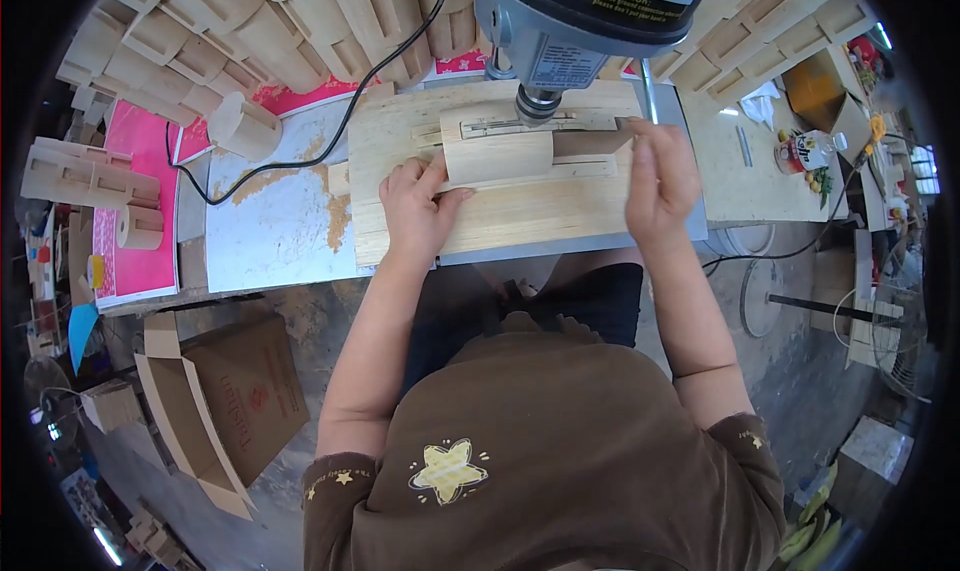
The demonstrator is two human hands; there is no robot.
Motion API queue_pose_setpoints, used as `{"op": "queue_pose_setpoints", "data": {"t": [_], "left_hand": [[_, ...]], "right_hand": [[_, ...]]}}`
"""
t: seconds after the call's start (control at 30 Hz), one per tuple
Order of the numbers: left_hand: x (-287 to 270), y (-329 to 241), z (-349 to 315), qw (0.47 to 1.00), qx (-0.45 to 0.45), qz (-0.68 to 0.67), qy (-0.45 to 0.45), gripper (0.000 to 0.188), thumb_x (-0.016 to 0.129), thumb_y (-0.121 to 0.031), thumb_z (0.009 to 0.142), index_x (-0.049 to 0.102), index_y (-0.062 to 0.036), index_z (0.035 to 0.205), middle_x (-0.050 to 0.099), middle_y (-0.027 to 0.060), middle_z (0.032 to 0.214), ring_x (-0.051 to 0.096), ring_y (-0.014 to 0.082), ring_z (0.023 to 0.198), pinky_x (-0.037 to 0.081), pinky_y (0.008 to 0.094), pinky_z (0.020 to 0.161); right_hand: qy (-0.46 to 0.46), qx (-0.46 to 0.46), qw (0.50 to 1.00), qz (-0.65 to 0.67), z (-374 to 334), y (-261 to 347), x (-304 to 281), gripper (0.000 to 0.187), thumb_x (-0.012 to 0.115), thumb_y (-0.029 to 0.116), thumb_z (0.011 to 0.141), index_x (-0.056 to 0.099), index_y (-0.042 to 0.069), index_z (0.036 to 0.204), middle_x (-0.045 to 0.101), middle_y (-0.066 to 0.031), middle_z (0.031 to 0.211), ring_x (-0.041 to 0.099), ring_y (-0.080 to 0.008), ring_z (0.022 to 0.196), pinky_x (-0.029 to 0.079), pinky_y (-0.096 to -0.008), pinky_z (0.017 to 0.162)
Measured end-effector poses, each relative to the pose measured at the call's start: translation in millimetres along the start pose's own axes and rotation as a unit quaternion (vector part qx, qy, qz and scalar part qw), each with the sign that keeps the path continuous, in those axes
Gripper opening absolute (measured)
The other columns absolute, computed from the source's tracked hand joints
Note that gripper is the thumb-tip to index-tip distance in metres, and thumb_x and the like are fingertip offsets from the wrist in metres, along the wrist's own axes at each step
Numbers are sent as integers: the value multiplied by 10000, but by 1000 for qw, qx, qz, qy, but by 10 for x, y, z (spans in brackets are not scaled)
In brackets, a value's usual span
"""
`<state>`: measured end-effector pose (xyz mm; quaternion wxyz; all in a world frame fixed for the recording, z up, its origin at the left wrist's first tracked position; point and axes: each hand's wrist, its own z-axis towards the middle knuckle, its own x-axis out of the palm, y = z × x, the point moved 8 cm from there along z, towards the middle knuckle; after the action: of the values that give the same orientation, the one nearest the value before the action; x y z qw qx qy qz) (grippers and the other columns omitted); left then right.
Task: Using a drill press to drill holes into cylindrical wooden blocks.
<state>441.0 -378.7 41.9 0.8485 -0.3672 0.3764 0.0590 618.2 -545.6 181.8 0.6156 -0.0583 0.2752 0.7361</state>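
A pale wooden cylinder [500, 158] lies on its side on a light wooden board [510, 216], under the chuck of a drill press [538, 106]. My left hand [418, 203] grips the cylinder at its left end, with the thumb stretched along the near side. A thin, flat brownish strip [588, 144] reaches out from the cylinder's right end. My right hand [660, 181] is closed on the strip's outer end. How far the strip goes inside the cylinder is hidden.
Stacked wooden cylinders with cut openings [290, 31] line the back of the bench. A black cable [340, 136] loops across the left side. A clear plastic bottle [808, 151] stands at the right. An open cardboard box [235, 401] sits on the floor at the left.
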Motion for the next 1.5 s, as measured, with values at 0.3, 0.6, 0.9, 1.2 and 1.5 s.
{"op": "queue_pose_setpoints", "data": {"t": [0.3, 0.6, 0.9, 1.2, 1.5], "left_hand": [[219, -291, 76, 999, 18, 36, -8, 507, 790, -260, 621, 649, -144, 1095, 544, 31, 841, 517, 242, 879, 316, 424, 840], [238, -343, 104, 1000, 0, 19, 15, 493, 774, -233, 650, 642, -166, 1121, 545, 31, 849, 520, 236, 909, 302, 438, 861], [223, -328, 64, 1000, -5, 21, 12, 473, 777, -248, 645, 656, -173, 1096, 541, 34, 848, 519, 240, 910, 300, 446, 864], [211, -354, 100, 1000, 11, 25, 5, 488, 778, -268, 640, 656, -177, 1104, 530, 35, 831, 519, 237, 893, 299, 447, 856], [180, -265, 54, 1000, -2, 27, 2, 483, 783, -270, 631, 666, -157, 1085, 537, 37, 835, 517, 238, 888, 299, 439, 853]], "right_hand": [[65, 134, 987, -60, 1727, -88, -70, 291, 493, 215, 889, 628, -43, 877, 635, -170, 752, 609, -219, 746, 464, -301, 695], [39, 90, 995, -15, 1591, -159, -166, 271, 503, 188, 900, 608, -36, 789, 532, -84, 654, 492, -152, 628, 382, -264, 589], [38, 61, 997, 0, 303, 137, -186, 111, 572, 63, 846, 667, 15, 877, 502, -42, 588, 452, -149, 509, 353, -284, 509], [-18, 9, 998, 56, -77, -168, 164, 134, 596, 26, 780, 654, 15, 900, 578, -69, 681, 527, -225, 629, 389, -319, 616], [-67, 65, 993, 68, 1000, 80, -263, 254, 510, 155, 907, 660, -31, 822, 508, 16, 593, 446, -52, 551, 328, -222, 498]]}}
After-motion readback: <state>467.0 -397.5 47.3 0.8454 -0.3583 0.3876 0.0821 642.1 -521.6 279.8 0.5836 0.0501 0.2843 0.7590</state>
